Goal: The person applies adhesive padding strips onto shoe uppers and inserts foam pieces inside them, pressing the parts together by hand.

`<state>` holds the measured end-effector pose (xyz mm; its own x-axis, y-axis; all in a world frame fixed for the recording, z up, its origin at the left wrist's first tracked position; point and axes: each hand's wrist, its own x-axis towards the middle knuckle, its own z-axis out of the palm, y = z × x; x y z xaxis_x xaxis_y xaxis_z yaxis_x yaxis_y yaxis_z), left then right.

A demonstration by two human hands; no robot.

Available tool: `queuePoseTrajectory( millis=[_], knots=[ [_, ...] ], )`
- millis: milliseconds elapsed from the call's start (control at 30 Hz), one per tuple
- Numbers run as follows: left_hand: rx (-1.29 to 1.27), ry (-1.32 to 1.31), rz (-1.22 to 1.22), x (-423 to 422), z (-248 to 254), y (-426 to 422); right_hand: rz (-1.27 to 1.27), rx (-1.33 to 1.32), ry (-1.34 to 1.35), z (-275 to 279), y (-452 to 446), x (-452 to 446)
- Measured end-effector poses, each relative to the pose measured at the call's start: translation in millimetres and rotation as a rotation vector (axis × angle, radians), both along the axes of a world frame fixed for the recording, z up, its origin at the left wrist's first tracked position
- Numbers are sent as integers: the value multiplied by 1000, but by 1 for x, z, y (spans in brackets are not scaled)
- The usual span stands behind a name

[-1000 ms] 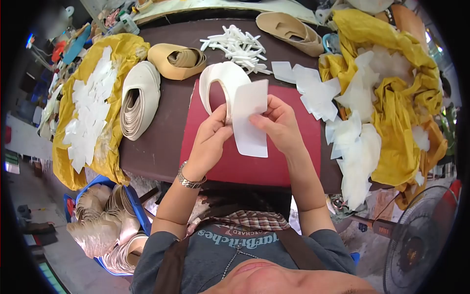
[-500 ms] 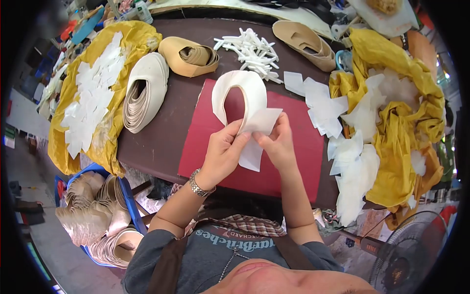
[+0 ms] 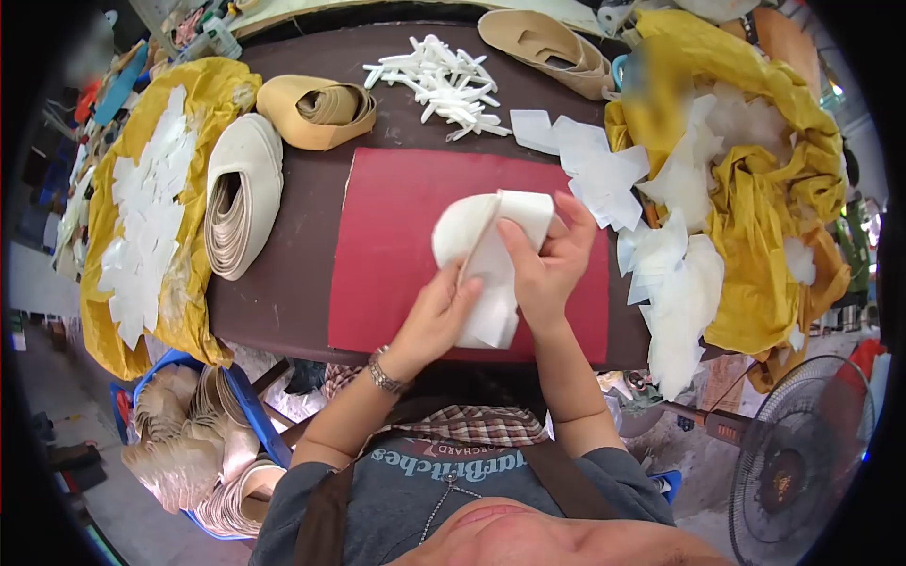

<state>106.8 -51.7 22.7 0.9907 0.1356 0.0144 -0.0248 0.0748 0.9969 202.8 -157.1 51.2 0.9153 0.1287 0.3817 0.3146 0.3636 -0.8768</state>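
Above a red mat [image 3: 382,236], both my hands hold a white, curved shoe upper [image 3: 457,228], turned partly edge-on. Along it lies a thin white sheet piece [image 3: 491,283], its lower end hanging between my wrists. My left hand [image 3: 436,316] pinches the upper's near edge between thumb and fingers. My right hand [image 3: 552,269] grips the far right side, thumb pressed on the white material and fingers behind it. How the sheet is joined to the upper at the back is hidden.
Stacked shoe uppers, white [image 3: 257,170] and tan [image 3: 321,104], stand left. Small white sticks [image 3: 444,85] lie behind the mat. White pieces [image 3: 604,170] and yellow cloth [image 3: 755,283] are right, more yellow cloth [image 3: 104,283] left. A fan [image 3: 793,472] stands low right.
The upper has turned from its open horseshoe view to a narrower, folded one and come nearer. My right thumb has moved up along the sheet. The view has shifted slightly.
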Motion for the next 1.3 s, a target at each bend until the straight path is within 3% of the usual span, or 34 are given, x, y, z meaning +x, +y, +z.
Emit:
queuePoseTrajectory(
  millis=[33,133,233,333,433,567,700,767,900,967,1100,1233,1300],
  knots=[
    [-137,-12,-77,-2,-2,-5,-85,-1,-75,-2,-2,-1],
    [32,164,-278,-9,12,8,42,51,9,-1,-21,-3],
    [776,-156,2,-11,59,64,350,89,28,-11,-52,24],
    [1293,-35,-66,-20,88,81,157,-390,189,-12,-67,54],
    [1445,181,-337,-11,56,72,146,-684,84,-23,-49,79],
    [1124,-60,-402,0,87,91,318,-865,-77,-7,-15,99],
    [971,-115,-40,41,99,129,312,-933,-193,-1,18,144],
    [1117,-198,32,82,81,151,265,-918,-269,-5,45,167],
    [1116,-176,137,167,32,164,65,-887,-569,-16,117,180],
    [924,-183,306,208,-13,160,-70,-1011,-879,-32,143,195],
    [625,-95,546,223,-33,138,-201,-1413,-881,-30,154,213],
    [824,-398,596,221,-40,133,-163,-1470,-873,-33,131,216],
    [998,-398,466,222,-35,131,-117,-1384,-860,-35,125,215]
  ],
)
